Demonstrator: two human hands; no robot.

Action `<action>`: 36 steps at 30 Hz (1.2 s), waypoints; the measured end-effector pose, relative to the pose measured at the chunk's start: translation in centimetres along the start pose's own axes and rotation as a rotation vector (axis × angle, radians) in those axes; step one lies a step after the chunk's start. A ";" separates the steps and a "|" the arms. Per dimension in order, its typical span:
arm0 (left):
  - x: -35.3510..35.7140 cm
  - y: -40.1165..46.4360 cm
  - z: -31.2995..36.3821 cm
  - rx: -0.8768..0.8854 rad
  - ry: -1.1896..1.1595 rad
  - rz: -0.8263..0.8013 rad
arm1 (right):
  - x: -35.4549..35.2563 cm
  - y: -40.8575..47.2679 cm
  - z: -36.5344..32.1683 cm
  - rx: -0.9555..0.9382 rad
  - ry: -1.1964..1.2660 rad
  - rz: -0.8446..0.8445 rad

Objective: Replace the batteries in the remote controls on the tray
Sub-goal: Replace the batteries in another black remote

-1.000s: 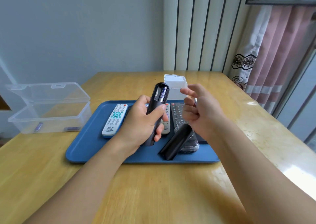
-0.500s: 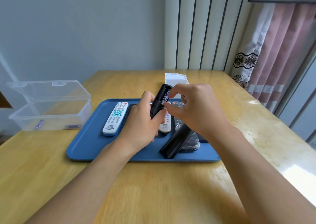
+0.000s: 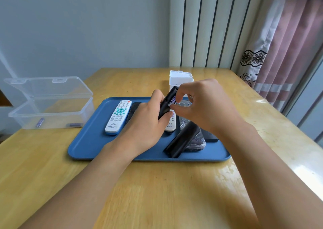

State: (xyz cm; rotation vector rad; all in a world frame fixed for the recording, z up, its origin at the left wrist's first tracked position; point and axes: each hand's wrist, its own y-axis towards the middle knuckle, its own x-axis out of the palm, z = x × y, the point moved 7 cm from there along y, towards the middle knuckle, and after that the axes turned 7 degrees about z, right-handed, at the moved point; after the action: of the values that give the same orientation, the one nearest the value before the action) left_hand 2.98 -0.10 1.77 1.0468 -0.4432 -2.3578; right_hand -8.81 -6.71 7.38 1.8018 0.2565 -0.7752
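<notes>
My left hand grips a black remote above the blue tray, its open battery bay facing me. My right hand pinches a purple battery at that bay with thumb and forefinger. On the tray lie a white remote with teal buttons, a second white remote partly hidden by my hands, a dark remote behind my right hand, and a black cover piece leaning on a plastic-wrapped remote.
A clear plastic box with its lid up stands left of the tray and holds two purple batteries. A small white box stands behind the tray. The wooden table ends near a curtain on the right.
My right hand has come in from the right and closed its fingertips on the battery at the remote's bay. The remote has tilted lower toward the tray.
</notes>
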 end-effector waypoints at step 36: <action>0.2 0.2 -0.9 -0.164 -0.181 -0.042 | 1.5 -0.1 -0.2 0.081 0.037 -0.091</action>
State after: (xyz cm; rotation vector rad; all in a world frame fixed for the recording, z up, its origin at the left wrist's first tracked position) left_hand 3.68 -0.44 1.17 0.7788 -0.2891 -2.4900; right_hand -7.68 -6.76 6.42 1.8926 0.3378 -0.8275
